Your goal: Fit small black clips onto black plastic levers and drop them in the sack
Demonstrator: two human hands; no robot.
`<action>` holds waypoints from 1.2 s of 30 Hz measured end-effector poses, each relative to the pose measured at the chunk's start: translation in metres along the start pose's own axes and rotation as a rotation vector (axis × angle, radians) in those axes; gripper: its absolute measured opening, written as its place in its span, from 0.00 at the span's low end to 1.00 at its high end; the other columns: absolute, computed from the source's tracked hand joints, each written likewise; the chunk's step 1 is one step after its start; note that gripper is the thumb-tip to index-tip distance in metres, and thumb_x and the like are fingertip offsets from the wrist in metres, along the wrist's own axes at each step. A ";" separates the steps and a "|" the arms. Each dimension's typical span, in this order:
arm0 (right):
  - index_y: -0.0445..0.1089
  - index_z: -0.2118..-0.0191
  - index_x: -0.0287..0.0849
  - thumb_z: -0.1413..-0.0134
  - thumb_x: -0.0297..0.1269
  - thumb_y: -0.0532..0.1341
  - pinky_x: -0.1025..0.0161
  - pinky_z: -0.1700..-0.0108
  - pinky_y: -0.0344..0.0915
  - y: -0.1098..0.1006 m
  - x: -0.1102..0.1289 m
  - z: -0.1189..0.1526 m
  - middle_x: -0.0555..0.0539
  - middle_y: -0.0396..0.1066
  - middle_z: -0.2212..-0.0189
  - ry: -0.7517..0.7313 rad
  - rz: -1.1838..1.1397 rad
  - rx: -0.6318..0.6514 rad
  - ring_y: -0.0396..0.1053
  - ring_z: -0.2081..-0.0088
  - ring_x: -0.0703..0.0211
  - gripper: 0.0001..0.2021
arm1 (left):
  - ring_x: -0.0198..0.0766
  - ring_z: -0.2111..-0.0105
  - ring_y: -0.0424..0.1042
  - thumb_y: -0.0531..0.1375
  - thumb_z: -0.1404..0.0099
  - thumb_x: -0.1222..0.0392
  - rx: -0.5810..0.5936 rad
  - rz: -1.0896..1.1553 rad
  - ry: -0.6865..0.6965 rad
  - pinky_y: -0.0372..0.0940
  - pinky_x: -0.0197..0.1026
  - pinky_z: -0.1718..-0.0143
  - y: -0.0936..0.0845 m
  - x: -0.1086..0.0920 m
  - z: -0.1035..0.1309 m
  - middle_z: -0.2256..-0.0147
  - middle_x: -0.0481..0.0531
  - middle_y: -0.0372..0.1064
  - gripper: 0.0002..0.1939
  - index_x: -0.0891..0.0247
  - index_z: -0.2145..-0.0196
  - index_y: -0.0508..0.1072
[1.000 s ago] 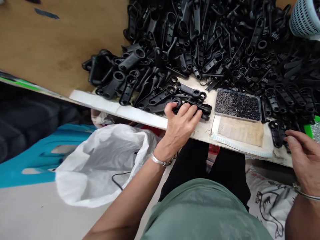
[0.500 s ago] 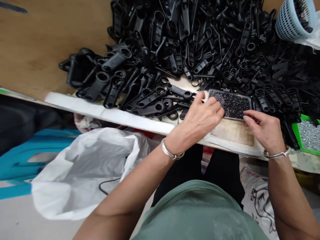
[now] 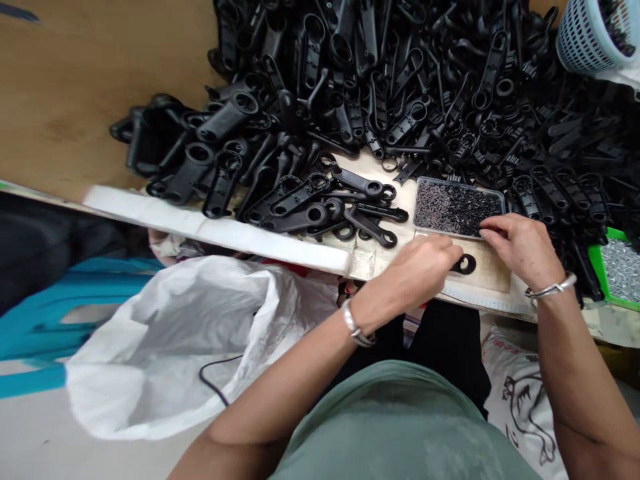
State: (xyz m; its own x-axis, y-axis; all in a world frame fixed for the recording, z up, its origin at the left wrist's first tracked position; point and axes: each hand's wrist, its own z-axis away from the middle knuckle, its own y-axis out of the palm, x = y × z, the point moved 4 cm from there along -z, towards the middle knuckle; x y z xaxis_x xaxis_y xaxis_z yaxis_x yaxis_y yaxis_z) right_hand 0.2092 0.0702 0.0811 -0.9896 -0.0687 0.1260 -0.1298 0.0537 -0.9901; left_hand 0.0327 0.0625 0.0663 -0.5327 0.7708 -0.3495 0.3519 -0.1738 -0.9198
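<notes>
My left hand point(image 3: 427, 267) is closed around a black plastic part with a ring end point(image 3: 467, 264), held low over the table's front edge. Only the ring shows past my fingertips; the rest of it is hidden by the hand. My right hand point(image 3: 525, 243) reaches into the near right corner of a clear shallow box point(image 3: 416, 217), thumb and fingers pinched together. Small black pieces point(image 3: 460, 208) fill that box. Whatever sits between my right fingertips is too small to make out.
A big heap of black plastic arms and rings point(image 3: 350, 87) covers the table behind. A blue mesh basket point(image 3: 583, 43) stands at the back right, a green tray point(image 3: 613, 293) of small metal pieces at the right. A white sack point(image 3: 115, 400) gapes open below the table's left.
My left hand has come nearer and right from beside the box, and a black ring end now shows at its fingertips. My right hand stays at the box's corner, shifted slightly left.
</notes>
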 end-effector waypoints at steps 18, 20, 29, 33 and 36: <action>0.77 0.60 0.46 0.39 0.38 0.53 0.56 0.62 0.63 0.005 0.006 -0.028 0.41 0.77 0.62 0.091 0.274 0.243 0.73 0.58 0.45 0.14 | 0.42 0.62 0.65 0.51 0.31 0.69 -0.180 -0.249 -0.207 0.58 0.45 0.60 -0.015 0.047 -0.018 0.67 0.53 0.70 0.14 0.63 0.70 0.73; 0.77 0.60 0.46 0.39 0.38 0.53 0.56 0.61 0.63 0.003 0.002 -0.026 0.42 0.77 0.62 0.090 0.236 0.219 0.73 0.58 0.46 0.14 | 0.44 0.62 0.65 0.52 0.32 0.70 -0.178 -0.289 -0.208 0.57 0.47 0.59 -0.015 0.050 -0.025 0.68 0.54 0.70 0.14 0.62 0.72 0.72; 0.78 0.66 0.49 0.43 0.41 0.58 0.61 0.66 0.59 0.000 0.004 -0.029 0.49 0.77 0.69 0.012 0.104 0.303 0.72 0.64 0.53 0.10 | 0.45 0.63 0.66 0.47 0.38 0.78 -0.177 -0.296 -0.134 0.55 0.50 0.58 -0.007 0.046 -0.036 0.72 0.56 0.68 0.18 0.63 0.74 0.71; 0.77 0.69 0.48 0.45 0.38 0.57 0.62 0.70 0.55 0.001 0.010 -0.036 0.48 0.75 0.72 0.023 0.150 0.368 0.71 0.66 0.53 0.10 | 0.44 0.64 0.66 0.47 0.37 0.77 -0.142 -0.231 -0.158 0.55 0.50 0.58 -0.004 0.048 -0.036 0.72 0.55 0.68 0.18 0.64 0.75 0.70; 0.75 0.72 0.46 0.46 0.35 0.57 0.63 0.69 0.56 0.002 0.010 -0.039 0.50 0.74 0.74 -0.050 0.068 0.393 0.68 0.70 0.59 0.10 | 0.43 0.64 0.66 0.47 0.35 0.76 -0.123 -0.183 -0.180 0.55 0.51 0.57 -0.004 0.049 -0.034 0.71 0.53 0.68 0.17 0.63 0.76 0.69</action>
State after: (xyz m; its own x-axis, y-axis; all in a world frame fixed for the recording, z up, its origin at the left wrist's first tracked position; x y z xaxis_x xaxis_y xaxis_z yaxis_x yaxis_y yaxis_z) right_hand 0.1966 0.1089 0.0827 -0.9897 -0.1272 0.0657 -0.0210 -0.3250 -0.9455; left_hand 0.0311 0.1217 0.0585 -0.7201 0.6595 -0.2158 0.3219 0.0420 -0.9458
